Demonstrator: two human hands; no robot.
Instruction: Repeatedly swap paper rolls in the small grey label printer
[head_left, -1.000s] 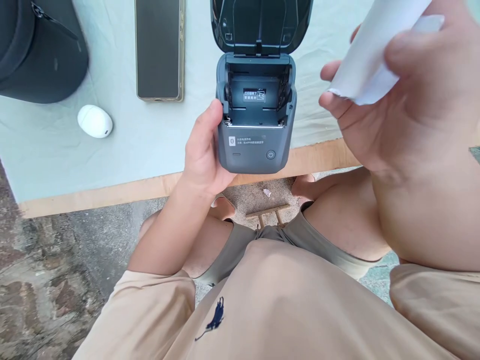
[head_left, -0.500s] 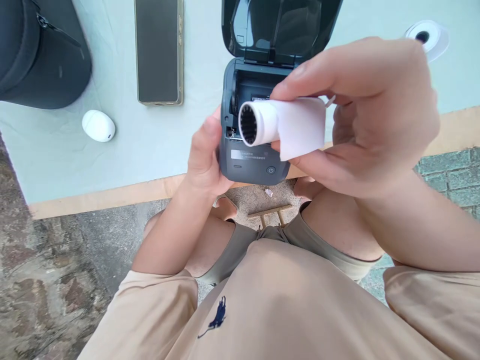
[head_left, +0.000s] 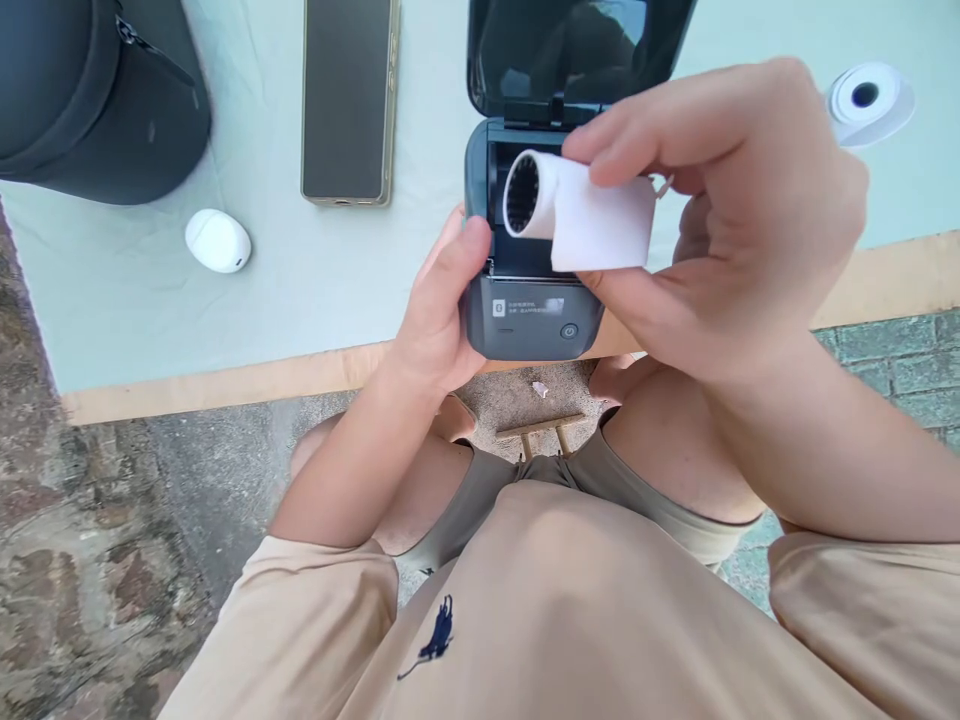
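Note:
A small dark label printer [head_left: 525,335] is at the table's front edge, its lid [head_left: 577,60] raised and its paper bay exposed. My left hand [head_left: 450,300] grips the printer's left side, the thumb on the rim of the bay. Between the thumb and fingers of my right hand [head_left: 735,210] is a white paper roll [head_left: 600,215], held over the bay. Its hollow dark core faces left, and a loose flap of paper hangs from it. The roll hides part of the bay; whether it touches the printer I cannot tell.
On the pale tablecloth [head_left: 300,280] lie a dark phone [head_left: 349,100], a white earbud case [head_left: 217,240] and a black zippered case [head_left: 105,100] at the left. Another white roll [head_left: 866,100] sits at the right, beyond my right hand. The wooden table edge [head_left: 225,388] runs in front of me.
The paper roll has moved up over the bay. My left thumb has shifted onto the bay's rim. Things on the table appear slightly further right and higher in view.

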